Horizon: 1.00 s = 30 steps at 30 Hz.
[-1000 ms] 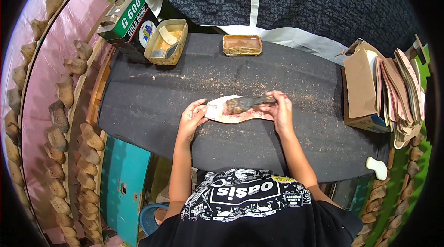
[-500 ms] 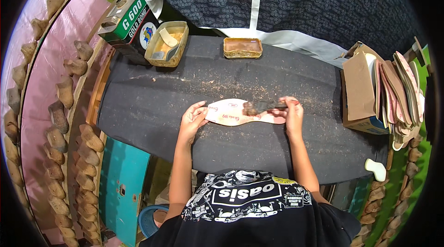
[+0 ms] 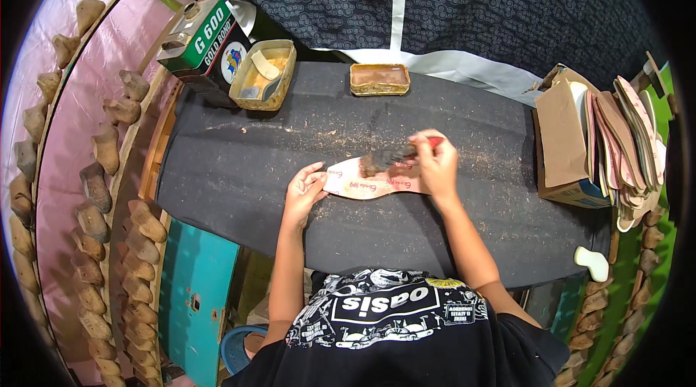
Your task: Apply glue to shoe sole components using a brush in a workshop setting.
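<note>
A pale pink insole board (image 3: 351,184) with red print lies at the middle of the dark table. My left hand (image 3: 304,191) pinches its left end between thumb and fingers. In my right hand (image 3: 437,166) is a flat brush (image 3: 393,158) with a red handle end and a dark, caked body. Its bristles rest on or just over the upper edge of the insole board, left of its middle; the exact contact is blurred. My right hand covers the board's right end.
A shallow tray (image 3: 379,90) of brown liquid stands at the back, with a scrap-holding tub (image 3: 287,90) and a metal can (image 3: 190,61) to its left. A cardboard box (image 3: 562,137) of insoles stands right, near a white sole-shaped piece (image 3: 593,264). Shoe lasts (image 3: 94,184) line racks.
My right hand has moved up and left with the brush, and the handle now tilts upward. The insole board has turned slightly, while my left hand keeps its hold on the end.
</note>
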{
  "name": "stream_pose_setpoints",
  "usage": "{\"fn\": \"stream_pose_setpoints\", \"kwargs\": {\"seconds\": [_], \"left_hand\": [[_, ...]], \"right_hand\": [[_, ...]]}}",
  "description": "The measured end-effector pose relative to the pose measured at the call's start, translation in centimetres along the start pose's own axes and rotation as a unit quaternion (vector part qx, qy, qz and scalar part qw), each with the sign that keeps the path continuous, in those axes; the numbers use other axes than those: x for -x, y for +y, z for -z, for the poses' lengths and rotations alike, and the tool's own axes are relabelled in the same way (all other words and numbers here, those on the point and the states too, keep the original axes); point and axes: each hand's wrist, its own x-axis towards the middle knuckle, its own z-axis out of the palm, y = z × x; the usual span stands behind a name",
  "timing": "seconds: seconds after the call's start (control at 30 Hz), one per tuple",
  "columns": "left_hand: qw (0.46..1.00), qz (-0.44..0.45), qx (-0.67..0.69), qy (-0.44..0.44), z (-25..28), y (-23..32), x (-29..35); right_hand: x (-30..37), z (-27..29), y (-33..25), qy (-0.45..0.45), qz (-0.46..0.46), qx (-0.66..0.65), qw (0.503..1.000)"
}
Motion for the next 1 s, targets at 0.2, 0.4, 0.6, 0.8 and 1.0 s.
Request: {"fn": "stream_pose_setpoints", "kwargs": {"seconds": [0.2,0.4,0.6,0.8,1.0], "left_hand": [[0.999,-0.030,0.034,0.030,-0.5,-0.4,0.0],[0.998,-0.037,0.032,0.048,-0.5,-0.6,-0.1],[0.998,-0.040,0.034,0.046,-0.5,-0.7,-0.2],[0.998,-0.036,0.034,0.041,-0.4,-0.6,-0.2],[0.998,-0.037,0.039,0.032,-0.2,-0.7,-0.3]], "right_hand": [[-1.4,-4.2,-1.1,-0.076,0.086,0.211,0.971],[-1.6,-3.2,-2.6,-0.102,0.082,0.277,0.952],[-2.7,1.6,-1.2,-0.053,0.046,0.279,0.958],[-2.3,3.4,-1.3,-0.030,-0.014,0.220,0.975],[-2.1,-0.6,-2.2,-0.089,0.009,0.071,0.993]]}}
